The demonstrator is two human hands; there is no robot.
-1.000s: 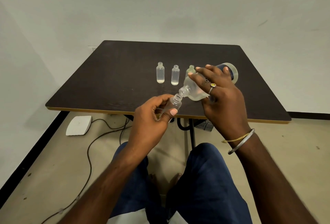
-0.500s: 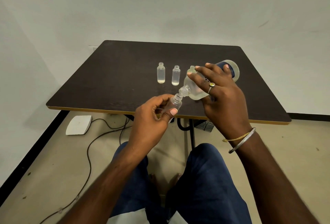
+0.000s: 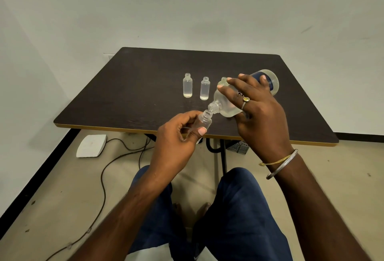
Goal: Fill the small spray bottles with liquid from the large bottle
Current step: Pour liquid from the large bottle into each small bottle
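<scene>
One dark table [image 3: 145, 86], yellow-edged, is standing before a pale wall. One dark cable [image 3: 104, 177] is trailing over the floor to its left, and one white pad [image 3: 91, 145] is lying beside it.

One right hand [image 3: 261, 119] is gripping the large bottle [image 3: 227, 105] from above, fingers curled over its body (a metal bangle [image 3: 282, 164] is showing on the wrist). That large bottle, frosted with a dark blue band near its base, is being held tipped neck-down above the table's near edge, its open mouth meeting the rim of the bottle below.

One left hand [image 3: 176, 138] is holding a small spray bottle [image 3: 204, 120], capless, with thumb and fingers wrapped round its lower body. It is tilting towards the large bottle's neck (whether liquid is flowing cannot be told).

Three more small bottles are standing upright in a row mid-table, uncapped. The left bottle [image 3: 187, 86] and middle bottle [image 3: 205, 89] are each showing a little clear liquid at the bottom. The right bottle [image 3: 223, 80] is being largely hidden behind the large bottle.

One ring [image 3: 246, 99], yellow-stoned, is sitting on a right finger.
</scene>
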